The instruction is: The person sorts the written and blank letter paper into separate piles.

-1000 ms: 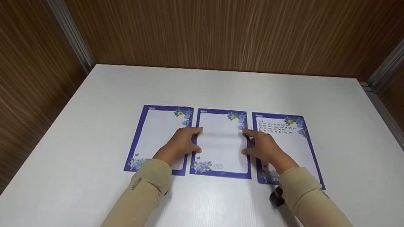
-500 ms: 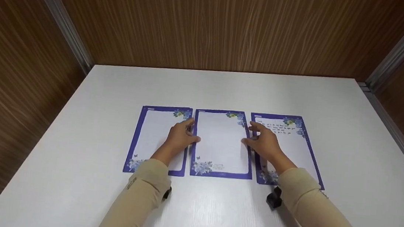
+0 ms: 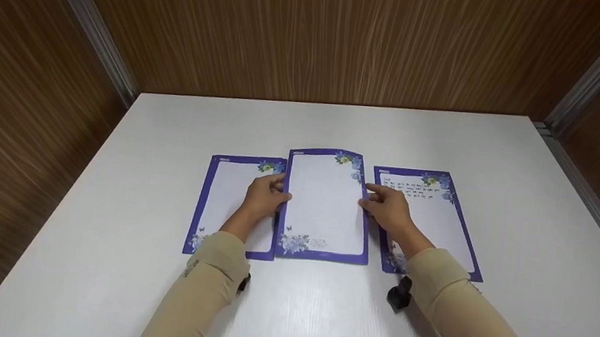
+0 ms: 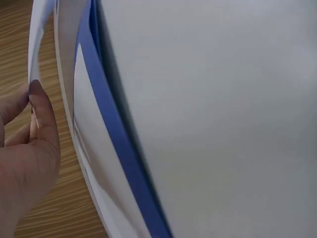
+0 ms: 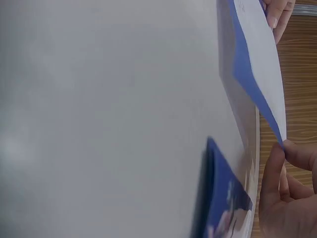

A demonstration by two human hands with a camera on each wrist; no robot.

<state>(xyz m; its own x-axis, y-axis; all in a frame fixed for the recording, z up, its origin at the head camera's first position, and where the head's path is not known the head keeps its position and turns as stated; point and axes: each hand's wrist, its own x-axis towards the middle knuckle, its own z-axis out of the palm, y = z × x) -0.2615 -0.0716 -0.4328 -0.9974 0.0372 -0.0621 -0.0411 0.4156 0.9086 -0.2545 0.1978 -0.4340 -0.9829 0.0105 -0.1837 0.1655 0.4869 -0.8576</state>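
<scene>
A sheet of letter paper (image 3: pixel 324 204) with a purple-blue border and printed blue flowers is held up off the white table in the middle. My left hand (image 3: pixel 265 194) pinches its left edge between thumb and fingers. At the right edge, my right hand (image 3: pixel 391 207) pinches it the same way. In the right wrist view the lifted paper (image 5: pixel 265 69) bows slightly between both hands. Matching sheets lie flat on either side: a left sheet (image 3: pixel 226 189), partly under the left hand and sleeve, and a right sheet (image 3: pixel 446 226) with handwritten lines at its top.
The white table (image 3: pixel 331 130) reaches back to a wood-grain panel (image 3: pixel 312 37), with more panels at left and right. A black object (image 3: pixel 399 295) shows at the right wrist, and part of another beside the left wrist. Both forearms wear beige sleeves.
The middle sheet has come up from the table, its top edge now higher than the sheets beside it. Both hands rose with it, and thumbs and fingers closed on its side edges.
</scene>
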